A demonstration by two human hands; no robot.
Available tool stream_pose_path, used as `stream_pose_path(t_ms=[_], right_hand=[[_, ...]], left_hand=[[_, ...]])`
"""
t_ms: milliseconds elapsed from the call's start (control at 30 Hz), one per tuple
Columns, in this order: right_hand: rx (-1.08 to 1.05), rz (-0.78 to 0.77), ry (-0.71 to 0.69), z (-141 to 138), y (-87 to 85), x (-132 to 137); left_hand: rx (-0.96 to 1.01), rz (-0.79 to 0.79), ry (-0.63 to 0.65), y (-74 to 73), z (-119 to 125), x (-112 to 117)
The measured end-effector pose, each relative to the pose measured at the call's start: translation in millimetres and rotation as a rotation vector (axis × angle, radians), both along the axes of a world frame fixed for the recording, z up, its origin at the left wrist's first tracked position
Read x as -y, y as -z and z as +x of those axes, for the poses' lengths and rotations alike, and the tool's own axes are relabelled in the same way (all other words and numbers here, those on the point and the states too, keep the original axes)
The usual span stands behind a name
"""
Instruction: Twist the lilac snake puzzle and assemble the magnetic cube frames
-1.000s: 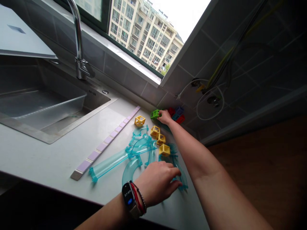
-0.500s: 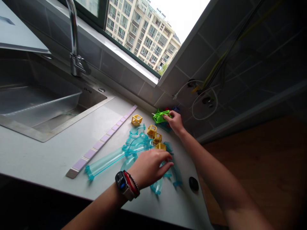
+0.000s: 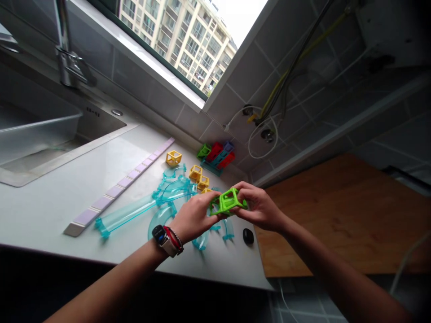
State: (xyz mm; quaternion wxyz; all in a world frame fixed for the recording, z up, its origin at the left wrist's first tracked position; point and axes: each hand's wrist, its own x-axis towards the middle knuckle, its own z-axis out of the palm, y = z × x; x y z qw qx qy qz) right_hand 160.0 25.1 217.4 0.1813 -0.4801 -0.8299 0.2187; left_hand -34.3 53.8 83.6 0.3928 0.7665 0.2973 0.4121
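A bright green plastic toy block point(image 3: 228, 200) with an open frame is held up between my two hands over the countertop. My left hand point(image 3: 195, 214) pinches its left end, and my right hand point(image 3: 257, 206) grips its right end. Below and to the left lie several see-through teal track pieces point(image 3: 129, 214), some straight and some curved. Small yellow frame blocks point(image 3: 173, 158) sit behind these, one apart from the others. Farther back, against the wall, stands a group of green, red, blue and purple blocks point(image 3: 215, 156). My fingers hide part of the green block.
A long lilac strip point(image 3: 125, 182) lies across the white countertop point(image 3: 43, 204). At the left is a steel sink with a plastic tub point(image 3: 43, 134) and a tap point(image 3: 67, 63). A black rounded object point(image 3: 248, 236) rests near the right edge, beside a wooden board point(image 3: 313, 215). Cables point(image 3: 286, 80) hang along the wall.
My right hand has brought the green block from the back group toward me, and my left hand has taken hold of its other end. The view has shifted right.
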Motion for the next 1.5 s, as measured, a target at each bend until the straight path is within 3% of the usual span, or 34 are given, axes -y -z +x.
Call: stream_pose_path(t_ms=[100, 200, 333, 500, 600, 700, 800, 933, 1033, 1133, 1267, 1400, 1500], right_hand=[[-0.020, 0.008, 0.077, 20.2, -6.4, -2.5], [0.101, 0.140, 0.324, 54.9, 7.1, -19.9], [0.274, 0.142, 0.494, 97.2, 59.7, -47.3], [0.439, 0.039, 0.641, 116.6, 136.6, -55.1], [0.480, 0.001, 0.638, 120.3, 156.7, -51.6], [0.475, 0.018, 0.591, 122.0, 148.3, -51.4], [0.428, 0.065, 0.501, 112.9, 119.1, -50.9], [0.344, 0.032, 0.262, 74.3, 74.8, -34.9], [0.304, -0.037, 0.032, 38.7, 57.1, -15.0], [0.378, 0.062, -0.019, 16.4, 56.3, -1.5], [0.486, 0.114, 0.008, 17.0, 60.2, -5.2], [0.525, 0.091, 0.129, 44.3, 59.6, -36.9], [0.555, 0.100, 0.282, 71.4, 69.1, -72.7]], left_hand=[[-0.070, 0.012, -0.010, 2.5, -3.0, -1.8], [-0.144, 0.052, -0.088, 10.1, -7.3, -7.5], [-0.117, 0.061, -0.118, 18.8, -11.4, -13.2], [-0.095, 0.057, -0.080, 20.8, -14.3, -16.2], [-0.107, 0.083, -0.048, 21.8, -14.6, -17.8], [-0.102, 0.111, -0.032, 22.8, -14.0, -19.1], [-0.099, 0.127, -0.030, 23.3, -12.9, -20.2], [-0.111, 0.142, -0.020, 23.9, -9.3, -19.8], [-0.101, 0.125, -0.015, 25.3, -4.1, -17.2], [-0.076, 0.102, -0.005, 28.1, 2.0, -13.5], [-0.053, 0.077, 0.008, 30.2, 5.5, -10.4], [-0.029, 0.085, -0.043, 25.7, 1.0, -10.7], [-0.027, 0.062, -0.055, 23.5, -2.3, -12.3]])
